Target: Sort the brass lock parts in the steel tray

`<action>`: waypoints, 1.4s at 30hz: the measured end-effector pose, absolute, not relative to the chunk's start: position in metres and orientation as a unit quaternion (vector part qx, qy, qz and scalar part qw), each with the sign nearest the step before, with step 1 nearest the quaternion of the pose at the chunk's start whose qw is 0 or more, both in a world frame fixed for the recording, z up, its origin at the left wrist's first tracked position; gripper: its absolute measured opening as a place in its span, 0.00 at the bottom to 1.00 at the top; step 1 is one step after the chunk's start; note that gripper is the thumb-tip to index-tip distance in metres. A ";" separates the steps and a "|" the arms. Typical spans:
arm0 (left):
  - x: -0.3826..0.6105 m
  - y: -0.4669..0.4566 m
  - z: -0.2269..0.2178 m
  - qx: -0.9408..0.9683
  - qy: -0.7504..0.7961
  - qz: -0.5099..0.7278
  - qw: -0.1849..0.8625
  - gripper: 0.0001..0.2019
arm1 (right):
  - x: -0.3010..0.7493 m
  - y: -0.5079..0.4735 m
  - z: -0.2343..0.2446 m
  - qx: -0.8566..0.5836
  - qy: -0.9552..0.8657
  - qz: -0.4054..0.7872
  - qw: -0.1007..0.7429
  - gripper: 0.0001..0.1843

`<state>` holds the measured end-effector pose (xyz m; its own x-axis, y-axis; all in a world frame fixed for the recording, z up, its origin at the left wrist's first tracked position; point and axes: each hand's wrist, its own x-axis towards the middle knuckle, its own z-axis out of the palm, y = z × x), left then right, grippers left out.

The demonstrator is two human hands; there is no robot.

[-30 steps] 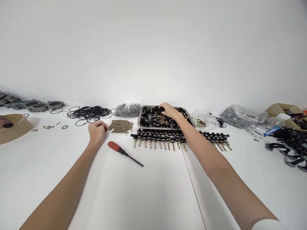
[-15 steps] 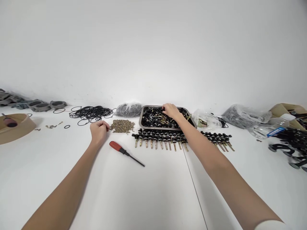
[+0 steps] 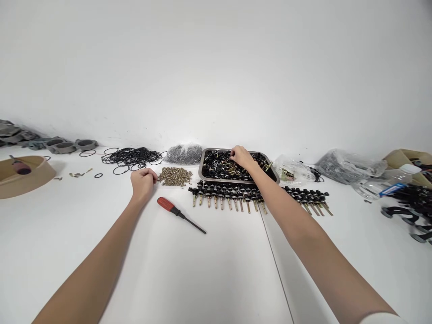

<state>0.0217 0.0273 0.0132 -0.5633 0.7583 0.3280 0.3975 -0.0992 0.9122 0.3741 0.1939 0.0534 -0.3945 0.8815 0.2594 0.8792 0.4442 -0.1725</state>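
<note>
My right hand (image 3: 240, 157) reaches into a metal tray (image 3: 204, 161) heaped with small black and brass parts, its fingers curled down among them; whether it grips one I cannot tell. My left hand (image 3: 143, 182) rests on the white table as a loose fist, fingertips at the edge of a pile of small brass screws (image 3: 175, 176). A red-handled screwdriver (image 3: 179, 214) lies just right of that hand. A row of assembled black pieces with brass stems (image 3: 227, 196) lines the table in front of the tray, and a second row (image 3: 308, 200) lies right of my forearm.
Black rubber rings (image 3: 132, 158) are heaped at the back left, beside a bag of grey parts (image 3: 184, 154). Grey housings (image 3: 64, 146) and a tan bin (image 3: 25, 170) sit at far left. Plastic bags (image 3: 347, 166), a bottle (image 3: 388, 182) and black castings (image 3: 413, 209) crowd the right.
My left hand has edged right up to the brass screw pile. My right hand stays in the tray, its fingers shifting slightly among the parts.
</note>
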 end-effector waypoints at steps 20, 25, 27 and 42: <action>0.023 0.028 0.014 0.433 0.652 0.601 0.162 0.09 | 0.419 0.182 0.095 -0.493 -0.775 0.154 0.364 0.06; 0.024 0.026 0.016 0.443 0.657 0.592 0.149 0.08 | 0.511 0.148 0.127 -0.566 -0.741 0.134 0.336 0.11; 0.023 0.026 0.016 0.445 0.658 0.589 0.147 0.09 | 0.544 0.137 0.127 -0.621 -0.728 0.097 0.275 0.09; 0.021 0.027 0.014 0.449 0.654 0.590 0.148 0.08 | 0.474 0.156 0.092 -0.572 -0.734 -0.031 0.366 0.16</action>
